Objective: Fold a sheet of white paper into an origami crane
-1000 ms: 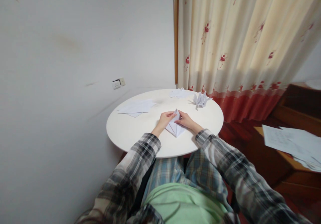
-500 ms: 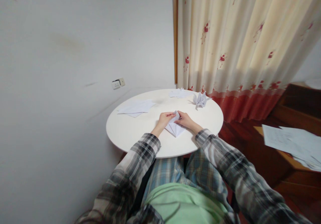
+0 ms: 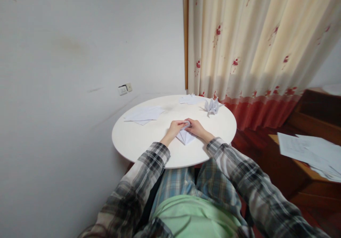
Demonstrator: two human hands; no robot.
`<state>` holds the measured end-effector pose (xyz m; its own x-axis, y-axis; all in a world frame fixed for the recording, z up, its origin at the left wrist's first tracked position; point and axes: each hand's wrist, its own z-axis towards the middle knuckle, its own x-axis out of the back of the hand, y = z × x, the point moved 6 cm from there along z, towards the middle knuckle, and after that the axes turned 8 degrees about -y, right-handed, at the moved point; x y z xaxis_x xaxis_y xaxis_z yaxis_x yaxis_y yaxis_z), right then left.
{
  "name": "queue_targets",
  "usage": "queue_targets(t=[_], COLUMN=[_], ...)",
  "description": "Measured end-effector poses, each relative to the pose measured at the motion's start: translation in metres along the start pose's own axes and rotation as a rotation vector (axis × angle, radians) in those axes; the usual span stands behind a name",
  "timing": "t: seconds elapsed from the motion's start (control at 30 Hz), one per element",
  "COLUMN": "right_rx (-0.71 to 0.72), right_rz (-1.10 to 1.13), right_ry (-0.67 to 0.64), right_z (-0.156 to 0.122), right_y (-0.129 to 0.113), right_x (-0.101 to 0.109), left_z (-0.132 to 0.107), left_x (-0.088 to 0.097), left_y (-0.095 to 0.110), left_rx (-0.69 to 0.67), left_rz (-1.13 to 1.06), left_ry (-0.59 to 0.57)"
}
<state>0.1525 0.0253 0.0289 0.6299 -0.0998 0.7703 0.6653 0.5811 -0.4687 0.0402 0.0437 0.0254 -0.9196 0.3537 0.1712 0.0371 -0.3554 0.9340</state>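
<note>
A white folded paper lies near the front of the round white table, its creased point turned toward me. My left hand grips its far part from the left, fingers closed. From the right, my right hand pinches the same far part, and the fingertips of both hands nearly meet there. The fingers partly hide the paper's upper flap. Beyond my right hand sits a cluster of folded white paper cranes.
Flat white sheets lie at the table's left, and more paper pieces at its far edge. A wall socket is behind on the left. A flowered curtain hangs behind. Papers rest on wooden furniture at right.
The far tip of the folded paper, which stood up between my fingers, is now bent down toward me. My fingertips have come closer together over it.
</note>
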Motion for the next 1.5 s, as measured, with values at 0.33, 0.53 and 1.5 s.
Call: queue_targets(t=[0.33,0.53,1.5], right_rx=[-0.002,-0.005,-0.014], right_rz=[0.012,0.013,0.026], right_ry=[0.013,0.021,0.022], right_z=[0.001,0.000,-0.001], right_y=[0.005,0.006,0.005], right_x=[-0.001,-0.001,0.000], left_z=[-0.004,-0.002,-0.012], left_x=[-0.005,-0.005,-0.005], left_y=[0.009,0.009,0.018], left_rx=[-0.065,-0.053,0.007], left_rz=[-0.068,-0.068,-0.203], left_ry=[-0.045,-0.043,-0.010])
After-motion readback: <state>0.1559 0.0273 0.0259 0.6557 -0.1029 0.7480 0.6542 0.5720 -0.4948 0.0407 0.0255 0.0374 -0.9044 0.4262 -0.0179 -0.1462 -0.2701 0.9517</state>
